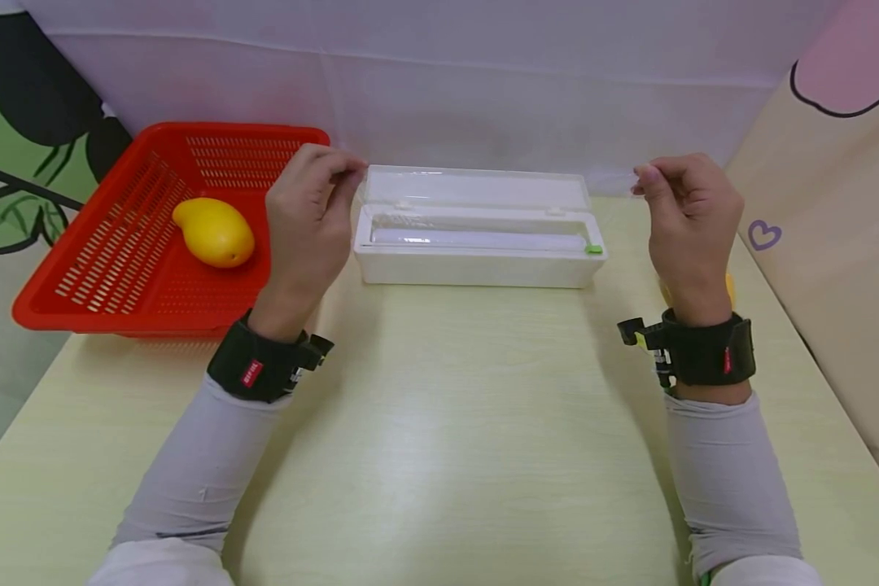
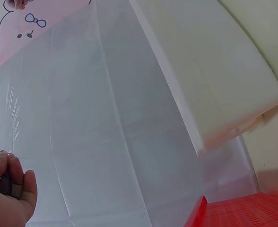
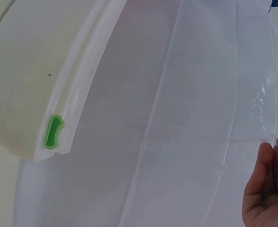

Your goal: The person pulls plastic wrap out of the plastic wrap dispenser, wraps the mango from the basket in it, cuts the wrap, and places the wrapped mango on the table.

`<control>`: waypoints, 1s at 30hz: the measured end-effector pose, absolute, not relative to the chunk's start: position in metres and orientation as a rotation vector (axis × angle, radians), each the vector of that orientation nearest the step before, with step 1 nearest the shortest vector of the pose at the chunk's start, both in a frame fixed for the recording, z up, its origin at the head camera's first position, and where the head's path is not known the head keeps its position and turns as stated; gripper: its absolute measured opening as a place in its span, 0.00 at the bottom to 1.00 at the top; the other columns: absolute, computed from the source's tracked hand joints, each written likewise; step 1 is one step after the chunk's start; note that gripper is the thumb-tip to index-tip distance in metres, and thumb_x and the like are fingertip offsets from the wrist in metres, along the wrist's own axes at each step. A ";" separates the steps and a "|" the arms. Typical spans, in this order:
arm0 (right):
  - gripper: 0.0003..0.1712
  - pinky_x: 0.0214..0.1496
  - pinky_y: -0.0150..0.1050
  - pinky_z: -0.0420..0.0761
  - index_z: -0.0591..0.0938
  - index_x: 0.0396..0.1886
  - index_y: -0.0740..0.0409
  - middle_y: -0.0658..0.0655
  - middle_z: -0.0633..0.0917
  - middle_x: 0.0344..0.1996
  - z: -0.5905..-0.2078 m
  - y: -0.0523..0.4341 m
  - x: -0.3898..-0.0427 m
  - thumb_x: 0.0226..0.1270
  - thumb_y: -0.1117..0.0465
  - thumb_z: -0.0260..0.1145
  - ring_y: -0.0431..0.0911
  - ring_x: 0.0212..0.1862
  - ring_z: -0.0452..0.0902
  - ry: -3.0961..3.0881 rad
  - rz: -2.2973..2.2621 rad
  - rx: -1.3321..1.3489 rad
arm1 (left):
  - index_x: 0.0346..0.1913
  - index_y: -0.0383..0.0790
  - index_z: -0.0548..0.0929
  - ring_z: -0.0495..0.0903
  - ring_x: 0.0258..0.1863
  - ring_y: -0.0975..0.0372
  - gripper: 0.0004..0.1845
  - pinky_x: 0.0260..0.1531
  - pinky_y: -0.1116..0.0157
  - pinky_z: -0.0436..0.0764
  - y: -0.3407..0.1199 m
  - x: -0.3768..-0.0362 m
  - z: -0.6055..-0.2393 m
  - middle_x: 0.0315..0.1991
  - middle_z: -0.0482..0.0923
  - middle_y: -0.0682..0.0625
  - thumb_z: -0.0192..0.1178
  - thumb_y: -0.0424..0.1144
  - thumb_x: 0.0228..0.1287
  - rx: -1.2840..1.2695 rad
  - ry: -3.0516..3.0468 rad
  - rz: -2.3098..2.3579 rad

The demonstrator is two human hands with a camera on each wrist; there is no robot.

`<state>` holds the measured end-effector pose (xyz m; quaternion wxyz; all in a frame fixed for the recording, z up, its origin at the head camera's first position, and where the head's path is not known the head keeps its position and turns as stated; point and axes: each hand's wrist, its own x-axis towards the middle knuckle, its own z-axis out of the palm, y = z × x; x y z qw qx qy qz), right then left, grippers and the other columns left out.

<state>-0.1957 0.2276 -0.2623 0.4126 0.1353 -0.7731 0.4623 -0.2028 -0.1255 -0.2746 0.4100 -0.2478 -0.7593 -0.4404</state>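
Observation:
In the head view my left hand point(image 1: 311, 220) is raised at the left end of a white cling film dispenser point(image 1: 476, 271), thumb and fingertips pinched together. My right hand point(image 1: 692, 212) is up beyond the right end, pinching likewise. Between them spans a sheet of clear cling film point(image 2: 13, 111), nearly invisible except for glints by the fingertips in both wrist views. The dispenser's lid point(image 1: 476, 185) stands raised at the back, and a pale roll point(image 1: 479, 238) shows inside. A green slider cutter point(image 1: 593, 249) sits at its right front corner.
A red plastic basket point(image 1: 37, 313) at the left holds a yellow mango-like fruit point(image 1: 216, 233). Another yellow thing point(image 1: 730, 289) is mostly hidden behind my right wrist. A pale cloth point(image 1: 439, 98) hangs behind the wooden table point(image 1: 447, 431).

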 end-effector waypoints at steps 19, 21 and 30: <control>0.06 0.42 0.31 0.79 0.85 0.34 0.74 0.54 0.82 0.30 -0.252 0.224 -0.188 0.67 0.71 0.66 0.39 0.32 0.80 -1.887 1.204 0.353 | 0.43 0.28 0.86 0.81 0.42 0.55 0.08 0.51 0.70 0.79 -0.124 -0.191 -0.261 0.40 0.82 0.38 0.60 0.29 0.69 -0.538 -1.911 -1.223; 0.05 0.42 0.30 0.79 0.85 0.34 0.73 0.55 0.82 0.30 -0.251 0.223 -0.186 0.66 0.72 0.66 0.39 0.32 0.80 -1.880 1.210 0.349 | 0.43 0.28 0.86 0.80 0.42 0.55 0.07 0.51 0.70 0.79 -0.123 -0.190 -0.260 0.40 0.82 0.38 0.60 0.29 0.69 -0.532 -1.907 -1.230; 0.04 0.40 0.29 0.79 0.85 0.32 0.72 0.52 0.82 0.29 -0.246 0.220 -0.181 0.65 0.75 0.66 0.40 0.32 0.80 -1.840 1.242 0.351 | 0.42 0.27 0.86 0.80 0.41 0.54 0.07 0.51 0.69 0.79 -0.124 -0.186 -0.256 0.39 0.81 0.37 0.61 0.29 0.68 -0.546 -1.873 -1.210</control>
